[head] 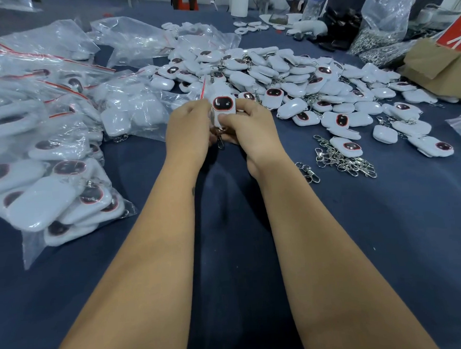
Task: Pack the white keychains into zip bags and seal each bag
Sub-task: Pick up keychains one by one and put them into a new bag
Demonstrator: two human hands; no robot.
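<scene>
a dark blue cloth [388, 246] covers the work surface – beyond its far edge, dim grey floor [124, 3], a white post [239, 0] and red-orange legs [188, 0] of some furniture.

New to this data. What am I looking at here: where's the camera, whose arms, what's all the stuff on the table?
There is no robot here. A person works with bare hands, and the single picture comes from a wide-angle camera worn on their head, looking forward and down, so the two forearms reach in from the bottom edge.

The left hand and right hand meet at the centre and together hold one white keychain, its dark red-rimmed face towards the camera. It appears to sit in a clear zip bag with a red strip, though the plastic is hard to make out.

On the blue table, a big loose pile of keychains lies ahead and to the right. Filled bags are heaped on the left. A small heap of metal clasps lies right of the wrists.
</scene>
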